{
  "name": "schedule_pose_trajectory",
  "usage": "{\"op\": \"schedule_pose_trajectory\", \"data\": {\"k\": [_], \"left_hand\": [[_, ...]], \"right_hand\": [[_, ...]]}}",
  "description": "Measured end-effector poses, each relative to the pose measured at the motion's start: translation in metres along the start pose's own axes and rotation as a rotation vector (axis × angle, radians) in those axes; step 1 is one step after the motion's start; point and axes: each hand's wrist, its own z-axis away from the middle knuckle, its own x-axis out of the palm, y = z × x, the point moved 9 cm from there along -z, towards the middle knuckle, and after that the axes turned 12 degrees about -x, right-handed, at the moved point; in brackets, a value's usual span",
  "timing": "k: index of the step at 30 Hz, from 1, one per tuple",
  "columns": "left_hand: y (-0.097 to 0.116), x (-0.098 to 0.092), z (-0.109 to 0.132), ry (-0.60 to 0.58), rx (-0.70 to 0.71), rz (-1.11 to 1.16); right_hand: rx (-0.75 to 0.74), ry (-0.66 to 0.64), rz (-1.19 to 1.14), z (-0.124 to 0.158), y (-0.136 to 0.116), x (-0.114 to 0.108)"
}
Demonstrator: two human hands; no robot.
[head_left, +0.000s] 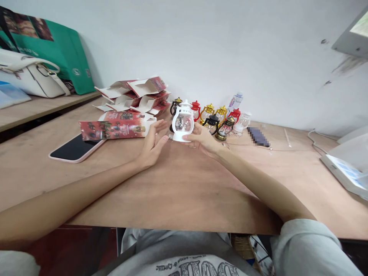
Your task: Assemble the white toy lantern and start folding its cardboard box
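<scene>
My right hand [204, 139] grips a small white lantern [184, 122] by its base and side, holding it upright above the table. The lantern has a clear globe and a white frame. Just to its left, my left hand [153, 143] is open, fingers stretched out and apart from the lantern. Behind the right hand stand several more small lanterns: a red lantern [196, 110], a gold lantern [209, 112], a black lantern [212, 123], a bronze one [225, 129] and another white one [243, 122]. Near the left hand lies a flattened red printed box [123, 129].
Several open red and white boxes [143, 96] are stacked at the back left. A phone [77, 148] lies partly under the flat box. A clear bottle [236, 100] stands by the wall. A blurred dark item [258, 137] and a white device [345, 174] lie to the right.
</scene>
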Motion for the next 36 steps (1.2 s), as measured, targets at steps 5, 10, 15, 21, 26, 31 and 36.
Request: {"op": "schedule_pose_trajectory", "data": {"k": [5,10,15,21,26,31,36], "left_hand": [[-0.001,0.025,0.002,-0.189,-0.228,0.174],[-0.001,0.028,0.004,-0.192,-0.320,0.120],[-0.012,0.028,0.004,-0.216,-0.361,0.046],[-0.015,0.040,0.004,-0.331,-0.368,0.138],[-0.024,0.034,0.004,-0.261,-0.481,0.161],[-0.017,0.034,0.007,-0.281,-0.534,0.235],[-0.008,0.034,0.006,-0.314,-0.506,0.281]], "right_hand": [[-0.194,-0.237,0.431,0.006,-0.004,0.013],[-0.266,-0.536,0.935,0.007,-0.019,0.008],[-0.264,-0.596,1.611,0.004,-0.011,-0.007],[-0.285,-0.722,1.855,0.014,0.014,0.013],[-0.275,-0.556,1.782,0.009,-0.004,0.006],[-0.347,-0.047,1.107,-0.002,-0.051,-0.032],[-0.301,0.224,0.571,-0.006,-0.061,-0.059]]}}
